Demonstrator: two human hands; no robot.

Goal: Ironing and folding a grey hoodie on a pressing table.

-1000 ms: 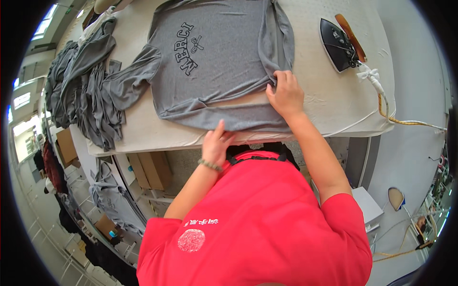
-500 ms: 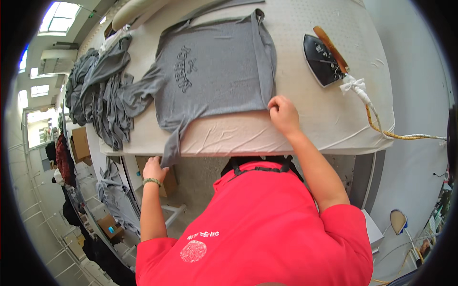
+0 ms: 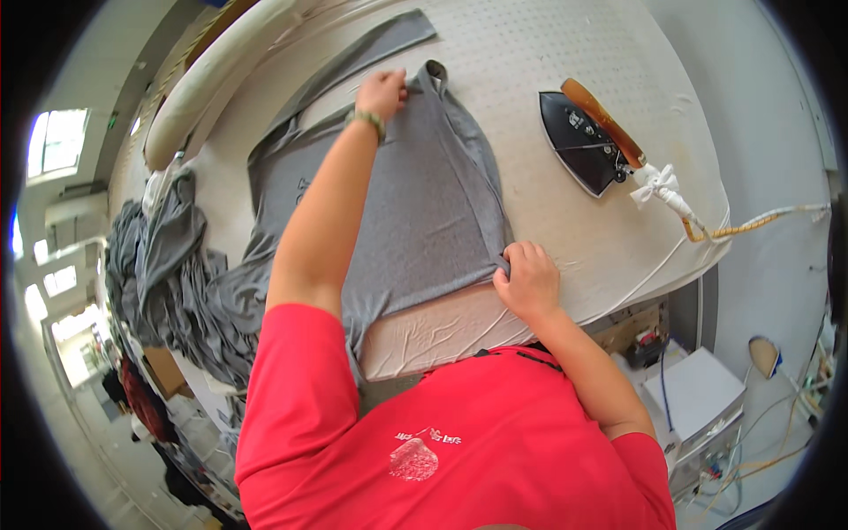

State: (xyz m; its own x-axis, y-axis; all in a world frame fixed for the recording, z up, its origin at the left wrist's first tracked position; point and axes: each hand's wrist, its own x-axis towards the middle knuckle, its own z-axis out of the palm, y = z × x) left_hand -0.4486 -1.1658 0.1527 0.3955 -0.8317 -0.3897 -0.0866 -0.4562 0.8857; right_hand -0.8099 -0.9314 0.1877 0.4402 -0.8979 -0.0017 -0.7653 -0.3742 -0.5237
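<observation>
A grey T-shirt (image 3: 424,221) lies spread on the padded ironing table (image 3: 565,256). My left hand (image 3: 382,93) reaches across to the far end and pinches the shirt near its neck. My right hand (image 3: 527,281) grips the shirt's near corner at the hem, close to the table's front edge. My left forearm covers part of the shirt's middle.
A black iron (image 3: 587,141) with a brown wooden handle rests on the table to the right, its cord (image 3: 751,221) trailing off the edge. A heap of grey garments (image 3: 172,274) lies at the left. A white box (image 3: 698,393) stands on the floor at the right.
My left hand has come up from below the table edge and stretched to the shirt's far end. The printed side has gone out of sight. My right hand stays on the near corner.
</observation>
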